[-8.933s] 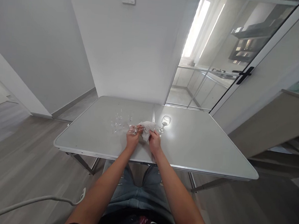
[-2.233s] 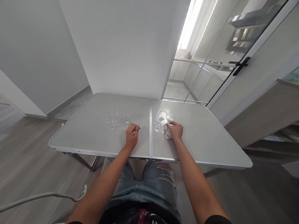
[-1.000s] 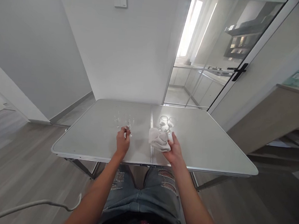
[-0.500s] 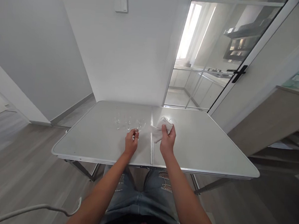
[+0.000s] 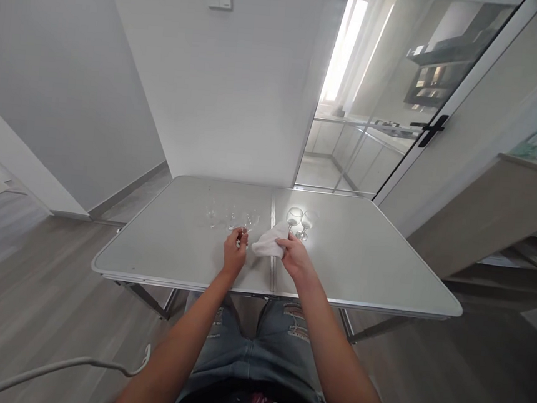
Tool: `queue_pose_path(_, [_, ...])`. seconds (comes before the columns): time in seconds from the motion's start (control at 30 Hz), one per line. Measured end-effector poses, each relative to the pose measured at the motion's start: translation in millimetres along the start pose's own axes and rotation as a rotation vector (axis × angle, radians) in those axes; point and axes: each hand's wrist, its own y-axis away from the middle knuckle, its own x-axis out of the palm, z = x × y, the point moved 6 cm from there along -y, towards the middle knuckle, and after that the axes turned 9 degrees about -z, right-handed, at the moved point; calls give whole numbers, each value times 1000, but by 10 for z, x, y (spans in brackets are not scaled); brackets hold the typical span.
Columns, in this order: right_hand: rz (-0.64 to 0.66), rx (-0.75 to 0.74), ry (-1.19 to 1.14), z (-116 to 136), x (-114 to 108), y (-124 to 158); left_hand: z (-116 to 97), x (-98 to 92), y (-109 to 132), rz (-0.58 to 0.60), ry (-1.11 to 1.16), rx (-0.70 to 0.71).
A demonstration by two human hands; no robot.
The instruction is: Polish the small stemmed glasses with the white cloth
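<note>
My left hand (image 5: 235, 253) is closed at the lower part of a clear stemmed glass (image 5: 253, 217), whose bowl shows just beyond the fingers. My right hand (image 5: 296, 255) pinches a white cloth (image 5: 268, 244) that spreads leftward over the table seam, close to the left hand. Left of the held glass, two more clear glasses stand: a middle one (image 5: 232, 214) and a far-left one (image 5: 212, 212). Past my right hand, two stemmed glasses sit side by side, one (image 5: 294, 216) partly behind the cloth and the other (image 5: 308, 220) to its right.
Everything stands on a light folding table (image 5: 361, 266) with a metal rim and a centre seam. A wall (image 5: 240, 98) rises behind it. A glazed door with a black handle (image 5: 432, 129) is at the back right, beside a wooden shelf (image 5: 498, 203). A pale cable (image 5: 70, 366) hangs at lower left.
My right hand has drawn the cloth left and nearer to me, uncovering the two glasses on the right. My left hand stays at its glass.
</note>
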Motion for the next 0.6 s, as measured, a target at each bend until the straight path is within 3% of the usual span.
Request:
queue_pose_path(0.1, [-271,-201,59,82,-114,-55,9,36,11,44,46,-7])
queue_pose_path(0.17, [-344,-389,140,185,-89,-62,11,80,21,95,55,6])
queue_pose_path(0.27, [-248,-635,352,319,82,-31,-11,143,42,167,-1,89])
queue_pose_path(0.47, [65,-916,971,403,339,192,-49,170,76,180,-131,270])
queue_pose_path(0.6, [168,-947,1131,546,348,267,-62,185,98,202,-166,326])
